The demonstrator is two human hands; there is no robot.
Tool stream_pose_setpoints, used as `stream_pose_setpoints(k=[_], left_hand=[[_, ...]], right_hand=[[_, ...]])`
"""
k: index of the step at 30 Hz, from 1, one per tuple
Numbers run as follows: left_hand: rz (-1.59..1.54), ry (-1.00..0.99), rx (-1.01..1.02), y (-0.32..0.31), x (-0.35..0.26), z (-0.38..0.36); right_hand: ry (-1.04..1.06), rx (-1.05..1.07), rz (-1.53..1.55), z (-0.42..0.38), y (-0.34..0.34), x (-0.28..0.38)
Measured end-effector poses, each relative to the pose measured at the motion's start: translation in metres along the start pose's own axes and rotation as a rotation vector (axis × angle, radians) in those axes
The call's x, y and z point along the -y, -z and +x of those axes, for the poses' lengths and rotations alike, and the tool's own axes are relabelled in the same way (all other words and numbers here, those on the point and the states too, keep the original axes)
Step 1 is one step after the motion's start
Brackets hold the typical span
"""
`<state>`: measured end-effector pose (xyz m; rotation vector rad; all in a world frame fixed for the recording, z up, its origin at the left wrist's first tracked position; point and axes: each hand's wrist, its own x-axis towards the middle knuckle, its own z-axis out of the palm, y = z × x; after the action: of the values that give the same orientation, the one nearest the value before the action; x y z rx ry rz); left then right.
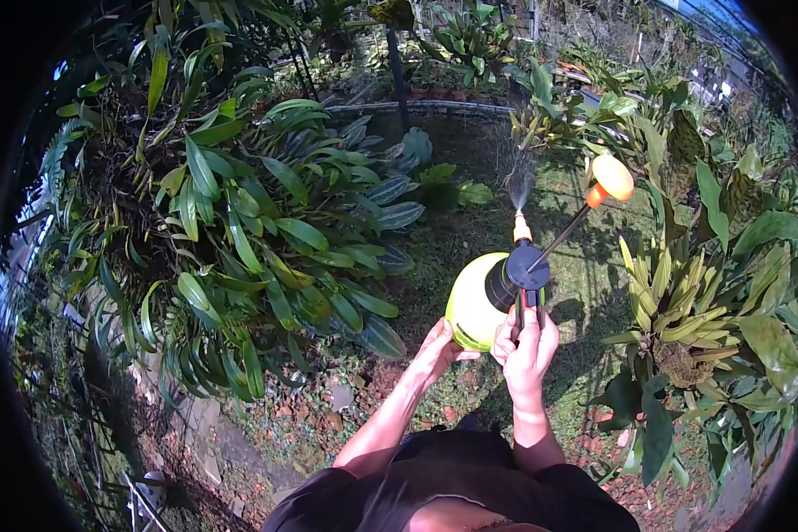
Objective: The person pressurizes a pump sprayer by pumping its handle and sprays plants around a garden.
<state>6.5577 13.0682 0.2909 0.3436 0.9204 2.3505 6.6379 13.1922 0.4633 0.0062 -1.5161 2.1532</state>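
A yellow-green pump sprayer [474, 297] is held out in front of me at chest height, tilted forward. My left hand [441, 348] supports the bottle's lower left side, fingers curled against it. Around the black grip and trigger closes my right hand [527, 348], with the thumb up near the trigger. The pump rod is drawn out toward the upper right and ends in an orange and yellow knob [613, 177]. From the pale nozzle [521, 226] a fine mist [520, 182] fans out away from me.
A large clump of long-leaved plants [275, 213] hangs close on my left. Broad-leaved plants [683, 310] crowd the right side. Grass [452, 239] and reddish stones [319, 426] cover the ground, and a dark post [397, 80] stands ahead.
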Motion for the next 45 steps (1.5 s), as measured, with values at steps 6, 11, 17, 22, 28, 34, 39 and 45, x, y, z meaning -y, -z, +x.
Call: stream_pose_setpoints(k=[6,11,17,22,28,34,39,45], left_hand=[[-0.044,-0.055,0.114,0.003,-0.003,-0.010],[-0.034,-0.167,0.011,0.002,-0.022,-0.038],[0.013,-0.382,-0.112,0.011,-0.058,-0.063],[0.027,-0.582,-0.123,0.022,-0.093,-0.065],[0.056,-0.645,-0.183,0.013,-0.109,-0.076],[0.043,-0.556,-0.249,-0.006,-0.099,-0.093],[-0.016,-0.515,-0.187,0.008,-0.081,-0.089],[0.114,-0.536,-0.192,0.001,-0.098,-0.078]], right_hand=[[0.062,0.119,-0.058,-0.018,-0.006,0.018],[0.099,0.289,-0.050,-0.026,-0.026,0.019],[0.232,0.423,-0.035,-0.025,-0.070,0.037],[0.307,0.531,0.068,-0.022,-0.100,0.044],[0.230,0.660,0.173,-0.017,-0.112,0.047],[0.045,0.588,0.161,-0.024,-0.114,0.036],[0.082,0.582,0.088,-0.028,-0.113,0.034],[0.212,0.485,0.060,-0.041,-0.111,0.039]])
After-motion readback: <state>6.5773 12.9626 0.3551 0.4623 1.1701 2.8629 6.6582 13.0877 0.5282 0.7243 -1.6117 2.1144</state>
